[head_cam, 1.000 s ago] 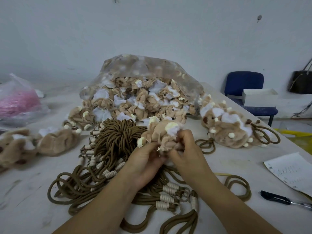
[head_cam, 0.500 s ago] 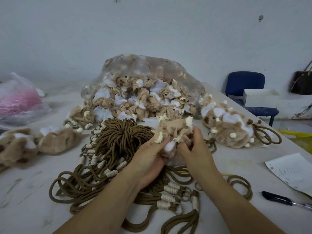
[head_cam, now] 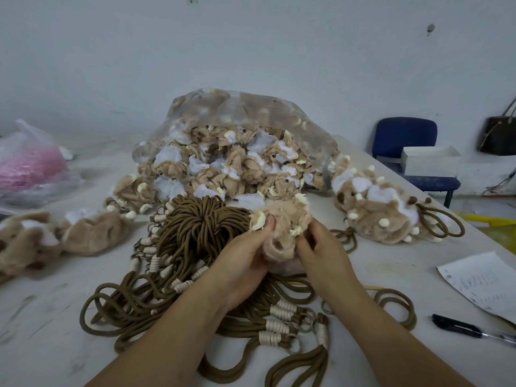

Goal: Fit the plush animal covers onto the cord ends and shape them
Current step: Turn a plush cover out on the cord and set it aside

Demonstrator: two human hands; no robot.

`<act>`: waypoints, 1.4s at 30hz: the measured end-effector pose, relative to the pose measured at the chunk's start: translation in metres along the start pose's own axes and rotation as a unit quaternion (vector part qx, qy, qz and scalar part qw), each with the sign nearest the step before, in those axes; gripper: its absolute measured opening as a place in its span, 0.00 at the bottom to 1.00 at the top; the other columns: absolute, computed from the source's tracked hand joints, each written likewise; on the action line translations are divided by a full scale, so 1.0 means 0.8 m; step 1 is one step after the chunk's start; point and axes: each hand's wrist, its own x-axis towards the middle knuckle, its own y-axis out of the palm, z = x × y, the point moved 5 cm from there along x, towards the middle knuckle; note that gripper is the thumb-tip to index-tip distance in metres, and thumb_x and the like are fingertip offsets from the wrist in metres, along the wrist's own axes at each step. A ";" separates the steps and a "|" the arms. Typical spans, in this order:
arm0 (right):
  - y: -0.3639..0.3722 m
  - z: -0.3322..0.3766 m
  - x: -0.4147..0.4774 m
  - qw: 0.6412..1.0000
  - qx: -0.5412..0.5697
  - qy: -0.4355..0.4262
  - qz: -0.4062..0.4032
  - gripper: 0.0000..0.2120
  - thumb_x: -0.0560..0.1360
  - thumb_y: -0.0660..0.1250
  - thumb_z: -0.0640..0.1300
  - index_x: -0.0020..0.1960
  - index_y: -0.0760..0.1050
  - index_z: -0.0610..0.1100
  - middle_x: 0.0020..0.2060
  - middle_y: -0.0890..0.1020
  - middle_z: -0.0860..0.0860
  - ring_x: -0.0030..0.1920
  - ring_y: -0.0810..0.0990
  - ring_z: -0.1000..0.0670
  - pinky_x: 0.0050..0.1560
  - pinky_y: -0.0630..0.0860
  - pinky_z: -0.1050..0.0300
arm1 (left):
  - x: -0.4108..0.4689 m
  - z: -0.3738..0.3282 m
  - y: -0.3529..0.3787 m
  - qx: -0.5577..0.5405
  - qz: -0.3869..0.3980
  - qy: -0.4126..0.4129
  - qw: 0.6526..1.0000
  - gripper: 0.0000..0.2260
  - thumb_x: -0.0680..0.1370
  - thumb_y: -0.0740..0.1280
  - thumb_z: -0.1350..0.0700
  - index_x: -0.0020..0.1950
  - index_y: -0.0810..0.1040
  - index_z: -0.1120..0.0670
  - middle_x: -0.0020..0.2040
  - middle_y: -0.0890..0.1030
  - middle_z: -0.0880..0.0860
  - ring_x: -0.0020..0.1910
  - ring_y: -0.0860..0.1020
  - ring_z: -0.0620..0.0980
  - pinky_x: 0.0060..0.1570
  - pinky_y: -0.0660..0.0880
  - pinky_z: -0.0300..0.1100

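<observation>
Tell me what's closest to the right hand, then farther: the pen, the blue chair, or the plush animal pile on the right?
From the right hand:
1. plush animal pile, just beyond it to the right.
2. pen, at the table's right edge.
3. blue chair, off the table by the wall.

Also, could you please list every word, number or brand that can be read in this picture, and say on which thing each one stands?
No text here can be read as words.
White sheet of paper at the right table edge: rows of dark handwriting, too small and blurred to read.
Black pen: no legible marking.
Dark brown handbag by the wall: pattern too blurred to read.
</observation>
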 end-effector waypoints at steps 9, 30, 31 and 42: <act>0.001 0.004 0.003 1.000 -0.020 -0.022 -0.010 0.08 0.80 0.59 0.43 0.43 0.73 0.48 0.37 0.75 0.55 0.41 0.72 0.55 0.35 0.64 0.69 | 0.002 -0.002 -0.010 -0.013 -0.056 0.019 0.998 0.17 0.83 0.60 0.51 0.63 0.78 0.61 0.61 0.81 0.59 0.62 0.79 0.52 0.58 0.76 0.43; 0.010 0.013 -0.002 0.998 -0.001 -0.059 0.026 0.15 0.81 0.57 0.44 0.40 0.71 0.35 0.34 0.74 0.46 0.36 0.71 0.52 0.34 0.65 0.65 | 0.002 -0.012 -0.025 -0.006 -0.121 0.050 0.991 0.09 0.74 0.66 0.62 0.52 0.81 0.62 0.46 0.83 0.58 0.47 0.81 0.54 0.49 0.78 0.46; 0.010 0.010 -0.001 0.998 0.001 -0.051 0.025 0.15 0.81 0.57 0.44 0.40 0.70 0.36 0.33 0.74 0.46 0.35 0.70 0.53 0.33 0.64 0.65 | 0.001 -0.011 -0.022 -0.017 -0.115 0.045 0.992 0.11 0.76 0.65 0.63 0.56 0.79 0.64 0.49 0.82 0.61 0.50 0.80 0.55 0.53 0.78 0.47; 0.002 -0.008 0.002 0.997 0.079 0.025 0.006 0.16 0.80 0.60 0.49 0.34 0.65 0.48 0.25 0.69 0.58 0.27 0.66 0.60 0.28 0.65 0.70 | -0.004 -0.006 -0.018 0.048 -0.108 0.064 0.991 0.19 0.75 0.64 0.50 0.61 0.78 0.58 0.58 0.82 0.59 0.58 0.81 0.55 0.59 0.77 0.48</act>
